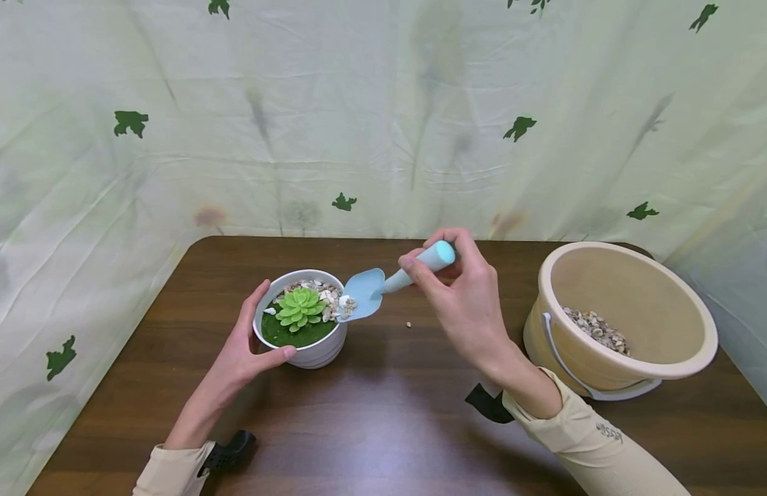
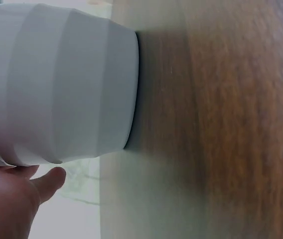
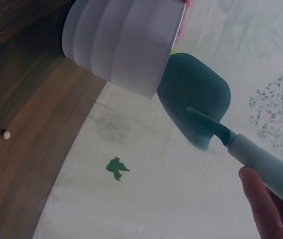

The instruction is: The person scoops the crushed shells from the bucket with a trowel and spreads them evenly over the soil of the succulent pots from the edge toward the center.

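My left hand (image 1: 237,351) grips the side of a white ribbed flower pot (image 1: 321,355), thumb near the front rim and fingers around the far left. A green succulent (image 1: 299,308) sits in the pot on green moss, with small pebbles (image 1: 318,289) along the back and right. In my right hand (image 1: 470,303) is the handle of a light blue trowel (image 1: 363,293), pinched between thumb and fingers. Its blade tilts down over the pot's right rim, with a few pebbles at the tip. The right wrist view shows the trowel's underside (image 3: 194,89) against the pot rim.
At the right of the brown table (image 1: 371,427) stands a beige bucket (image 1: 619,310) with a grey handle and a heap of pebbles (image 1: 597,331) inside. One loose pebble (image 1: 409,324) lies between pot and bucket. A patterned curtain (image 1: 383,117) hangs behind the table.
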